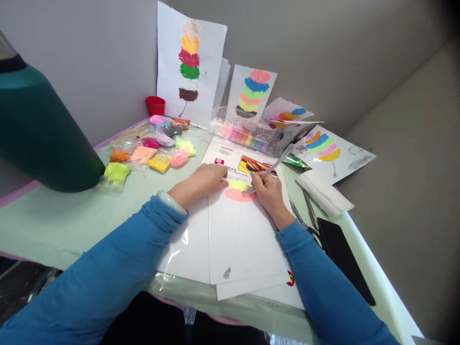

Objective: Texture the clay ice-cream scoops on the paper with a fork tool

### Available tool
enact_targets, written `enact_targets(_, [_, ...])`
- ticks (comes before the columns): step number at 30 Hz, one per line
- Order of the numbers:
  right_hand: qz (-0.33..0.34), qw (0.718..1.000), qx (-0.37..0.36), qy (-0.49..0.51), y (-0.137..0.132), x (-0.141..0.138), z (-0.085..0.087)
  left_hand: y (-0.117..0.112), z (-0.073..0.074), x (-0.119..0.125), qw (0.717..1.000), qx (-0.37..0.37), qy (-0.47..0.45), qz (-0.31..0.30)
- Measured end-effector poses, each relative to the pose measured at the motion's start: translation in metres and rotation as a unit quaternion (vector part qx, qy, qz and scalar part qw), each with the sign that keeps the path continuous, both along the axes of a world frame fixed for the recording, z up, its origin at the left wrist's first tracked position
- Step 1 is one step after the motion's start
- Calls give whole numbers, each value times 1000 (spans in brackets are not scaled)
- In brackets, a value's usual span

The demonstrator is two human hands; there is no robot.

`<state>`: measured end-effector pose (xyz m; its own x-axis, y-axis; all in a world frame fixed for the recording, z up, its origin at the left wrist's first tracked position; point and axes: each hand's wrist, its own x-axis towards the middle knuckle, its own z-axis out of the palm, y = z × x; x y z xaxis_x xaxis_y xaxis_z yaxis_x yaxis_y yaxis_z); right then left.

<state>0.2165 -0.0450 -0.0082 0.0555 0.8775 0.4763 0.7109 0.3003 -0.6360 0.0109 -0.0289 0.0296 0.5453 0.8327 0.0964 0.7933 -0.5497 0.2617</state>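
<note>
My right hand (268, 189) grips a metal fork (278, 163) by its handle, tines pointing down and left. The tines touch the right part of a flat pink clay patch (237, 195) on a white sheet of paper (230, 235). Above the pink lies a yellow-green clay patch (239, 184). My left hand (210, 181) rests at the sheet's upper left, its fingers bent beside the yellow patch; whether they pinch anything is hidden. A thin pencil line runs down from the pink patch to a small grey scribble.
Several bags of coloured clay (158, 163) lie at the left, near a large green bottle (46, 124) and a red cup (155, 105). Behind stand finished clay pictures (212, 52) and a clear clay box (247, 136). Scissors (311, 232), a tissue (323, 191) and a black phone (345, 258) lie right.
</note>
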Motion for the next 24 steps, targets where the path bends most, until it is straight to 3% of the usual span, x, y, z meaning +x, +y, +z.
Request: enact_targets(24, [7,1000,7,15,-2,-2,1,1,-2,0,1000,-1,7,4])
